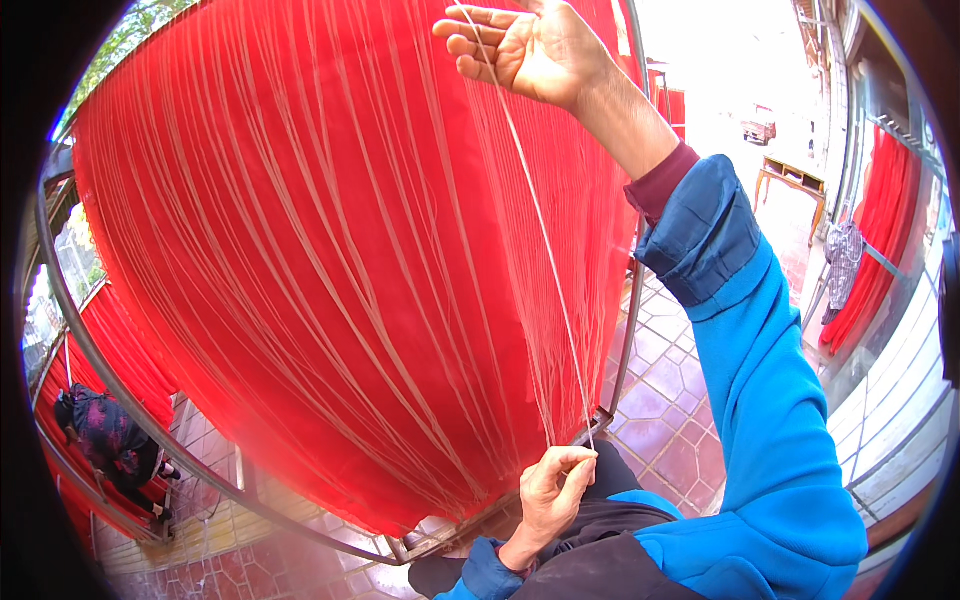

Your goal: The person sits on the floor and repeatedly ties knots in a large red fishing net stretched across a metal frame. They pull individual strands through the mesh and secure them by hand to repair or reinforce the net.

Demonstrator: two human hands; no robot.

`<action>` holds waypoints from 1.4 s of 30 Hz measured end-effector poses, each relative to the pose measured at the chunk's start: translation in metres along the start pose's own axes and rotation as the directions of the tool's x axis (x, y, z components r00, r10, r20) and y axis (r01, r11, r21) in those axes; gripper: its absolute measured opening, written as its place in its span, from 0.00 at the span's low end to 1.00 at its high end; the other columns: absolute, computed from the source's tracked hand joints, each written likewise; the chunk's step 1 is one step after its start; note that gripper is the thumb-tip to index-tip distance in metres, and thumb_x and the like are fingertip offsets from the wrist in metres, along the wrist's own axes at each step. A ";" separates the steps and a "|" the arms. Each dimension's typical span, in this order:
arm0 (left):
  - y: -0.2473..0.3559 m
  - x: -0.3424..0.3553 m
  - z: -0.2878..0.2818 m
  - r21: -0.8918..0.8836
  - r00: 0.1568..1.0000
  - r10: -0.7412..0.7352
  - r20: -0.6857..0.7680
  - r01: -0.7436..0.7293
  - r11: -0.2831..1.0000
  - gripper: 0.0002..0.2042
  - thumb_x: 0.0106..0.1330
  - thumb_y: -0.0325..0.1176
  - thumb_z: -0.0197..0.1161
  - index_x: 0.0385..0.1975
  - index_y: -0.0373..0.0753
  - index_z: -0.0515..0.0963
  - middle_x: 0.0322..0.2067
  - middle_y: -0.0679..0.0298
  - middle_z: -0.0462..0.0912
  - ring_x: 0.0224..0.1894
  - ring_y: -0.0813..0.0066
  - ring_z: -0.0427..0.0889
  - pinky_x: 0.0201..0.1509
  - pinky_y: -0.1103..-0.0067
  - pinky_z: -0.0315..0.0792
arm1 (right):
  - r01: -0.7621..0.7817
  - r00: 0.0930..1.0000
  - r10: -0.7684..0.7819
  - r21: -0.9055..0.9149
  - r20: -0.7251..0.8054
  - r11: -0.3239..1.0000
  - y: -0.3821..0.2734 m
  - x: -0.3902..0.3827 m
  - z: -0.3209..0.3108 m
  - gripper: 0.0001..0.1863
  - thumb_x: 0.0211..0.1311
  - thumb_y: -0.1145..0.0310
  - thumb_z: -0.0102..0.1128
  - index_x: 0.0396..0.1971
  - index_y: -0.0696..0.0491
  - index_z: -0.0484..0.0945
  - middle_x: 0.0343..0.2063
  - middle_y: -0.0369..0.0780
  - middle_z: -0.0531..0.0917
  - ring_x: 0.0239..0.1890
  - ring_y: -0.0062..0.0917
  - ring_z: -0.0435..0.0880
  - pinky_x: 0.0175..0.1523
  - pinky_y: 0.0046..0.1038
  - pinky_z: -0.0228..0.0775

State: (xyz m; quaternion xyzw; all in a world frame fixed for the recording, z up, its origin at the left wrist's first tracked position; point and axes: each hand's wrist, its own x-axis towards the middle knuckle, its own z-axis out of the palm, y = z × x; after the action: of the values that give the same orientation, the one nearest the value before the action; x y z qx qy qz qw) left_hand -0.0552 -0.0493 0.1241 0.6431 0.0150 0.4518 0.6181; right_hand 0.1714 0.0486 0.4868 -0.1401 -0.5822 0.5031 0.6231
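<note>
A large red cloth is stretched on a metal frame, with many pale threads hanging in long lines over it. My right hand is raised at the top, palm up, fingers apart and slightly curled, with a pale thread running across them. That thread slants down to my left hand near the cloth's lower right edge, whose thumb and forefinger are pinched on it. Whether the thread is caught between the right fingers or only lying across them, I cannot tell.
At the lower left a person in dark clothes bends beside another red cloth. On the right are a small wooden table, a red hanging cloth and a patterned garment. A small vehicle stands farther off on the paving.
</note>
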 end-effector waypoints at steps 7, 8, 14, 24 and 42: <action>-0.016 0.006 -0.003 -0.075 0.996 -0.085 -0.031 0.082 0.994 0.04 0.66 0.22 0.56 0.38 0.31 0.74 0.24 0.64 0.79 0.24 0.86 0.74 0.26 0.90 0.67 | 0.050 0.991 -0.053 0.032 0.122 0.998 -0.009 0.007 0.006 0.23 0.70 0.53 0.38 0.47 0.56 0.74 0.37 0.50 0.83 0.33 0.37 0.83 0.40 0.38 0.76; -0.018 0.006 -0.003 -0.102 0.995 -0.091 -0.039 0.087 0.991 0.04 0.67 0.23 0.56 0.38 0.31 0.74 0.24 0.64 0.79 0.24 0.85 0.74 0.26 0.89 0.67 | 0.064 0.989 -0.068 0.030 0.132 0.997 -0.009 0.007 0.007 0.23 0.70 0.53 0.39 0.47 0.56 0.74 0.37 0.50 0.83 0.32 0.37 0.82 0.40 0.38 0.76; -0.025 0.006 -0.004 -0.130 0.989 -0.128 -0.070 0.119 0.984 0.05 0.67 0.23 0.56 0.40 0.32 0.74 0.25 0.64 0.78 0.25 0.85 0.74 0.27 0.89 0.67 | 0.081 0.978 -0.091 0.059 0.186 0.995 -0.002 -0.002 0.006 0.20 0.69 0.55 0.42 0.48 0.54 0.74 0.34 0.48 0.83 0.30 0.36 0.82 0.40 0.37 0.74; -0.096 -0.017 -0.018 0.108 0.911 -0.353 -0.213 0.380 0.918 0.05 0.64 0.23 0.58 0.37 0.35 0.76 0.23 0.72 0.76 0.26 0.89 0.72 0.27 0.89 0.66 | 0.029 0.991 -0.032 0.024 0.128 0.999 0.078 -0.086 -0.016 0.25 0.67 0.55 0.47 0.56 0.59 0.69 0.31 0.45 0.82 0.28 0.26 0.81 0.36 0.31 0.74; -0.239 -0.135 -0.064 0.272 0.748 -0.606 -0.271 0.664 0.697 0.04 0.63 0.27 0.57 0.35 0.37 0.76 0.19 0.67 0.76 0.23 0.82 0.75 0.28 0.81 0.69 | -0.435 0.752 0.486 0.218 -0.445 0.874 0.400 -0.327 -0.110 0.27 0.71 0.51 0.38 0.54 0.60 0.70 0.45 0.47 0.80 0.48 0.32 0.80 0.54 0.34 0.70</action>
State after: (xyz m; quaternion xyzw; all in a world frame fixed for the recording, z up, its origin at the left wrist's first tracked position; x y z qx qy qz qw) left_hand -0.0448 -0.0207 -0.1564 0.6588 0.3667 0.2498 0.6075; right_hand 0.1414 0.0170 -0.0398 -0.3696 -0.3277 0.6178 0.6118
